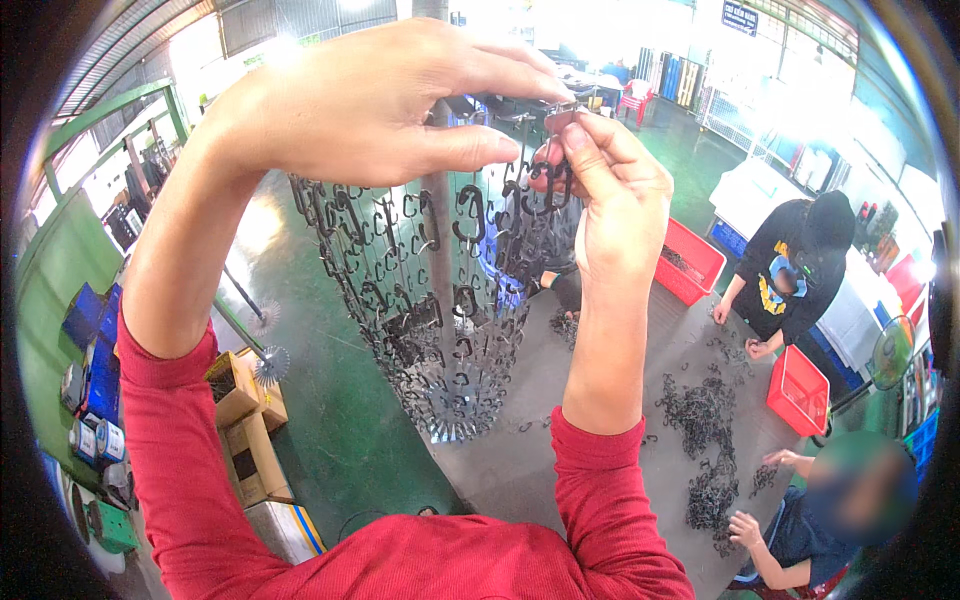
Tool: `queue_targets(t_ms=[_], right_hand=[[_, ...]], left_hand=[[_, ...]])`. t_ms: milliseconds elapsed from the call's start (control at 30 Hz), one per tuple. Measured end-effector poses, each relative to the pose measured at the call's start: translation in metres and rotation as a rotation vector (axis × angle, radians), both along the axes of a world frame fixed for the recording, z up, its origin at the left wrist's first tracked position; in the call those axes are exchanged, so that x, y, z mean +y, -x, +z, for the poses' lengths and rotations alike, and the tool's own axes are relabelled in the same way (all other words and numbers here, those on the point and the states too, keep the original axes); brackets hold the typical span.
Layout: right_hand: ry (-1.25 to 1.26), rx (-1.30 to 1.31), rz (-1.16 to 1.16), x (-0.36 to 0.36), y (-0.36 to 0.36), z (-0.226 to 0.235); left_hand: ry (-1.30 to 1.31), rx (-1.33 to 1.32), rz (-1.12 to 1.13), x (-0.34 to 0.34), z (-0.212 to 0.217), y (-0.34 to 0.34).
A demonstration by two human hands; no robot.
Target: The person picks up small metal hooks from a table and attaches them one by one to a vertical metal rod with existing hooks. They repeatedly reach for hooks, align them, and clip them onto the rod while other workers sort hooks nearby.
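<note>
High in front of me, my right hand (610,185) pinches a small flat metal piece (562,120) between thumb and fingers. My left hand (380,100) reaches across from the left, thumb and fingers apart, its fingertips close to that piece; whether they touch it I cannot tell. Below both hands hangs a tall round rack (440,310) of thin wires around a grey pole, narrowing downward. Dark C-shaped hooks (468,215) hang all over it. A few more dark hooks (550,185) dangle right beside my right fingers; what bears them is partly hidden.
On the grey table (590,480) to the right lie heaps of dark hooks (700,420). Red trays (800,390) stand there, one (690,262) farther back. Two people work along its right side, and another dark sleeve shows behind the rack. Cardboard boxes (255,460) sit on the left floor.
</note>
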State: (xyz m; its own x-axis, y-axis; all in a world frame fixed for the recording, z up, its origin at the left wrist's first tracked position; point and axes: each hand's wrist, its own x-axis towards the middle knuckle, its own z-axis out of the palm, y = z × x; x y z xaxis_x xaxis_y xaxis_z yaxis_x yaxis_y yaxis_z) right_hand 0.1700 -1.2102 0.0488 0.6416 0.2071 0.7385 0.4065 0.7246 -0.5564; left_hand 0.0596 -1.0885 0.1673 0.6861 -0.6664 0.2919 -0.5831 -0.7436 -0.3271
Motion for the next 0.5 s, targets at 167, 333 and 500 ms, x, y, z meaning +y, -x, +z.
queue_targets(t_ms=[167, 333, 500], right_hand=[[-0.047, 0.012, -0.066, -0.003, 0.005, 0.0], [-0.037, 0.02, -0.131, -0.004, 0.009, 0.001], [0.076, -0.022, 0.115, -0.013, -0.002, 0.001]], left_hand=[[-0.029, -0.023, 0.0, -0.004, 0.0, 0.001], [-0.027, -0.031, 0.016, -0.005, -0.001, 0.002], [-0.033, -0.014, 0.0, -0.003, 0.002, 0.003]])
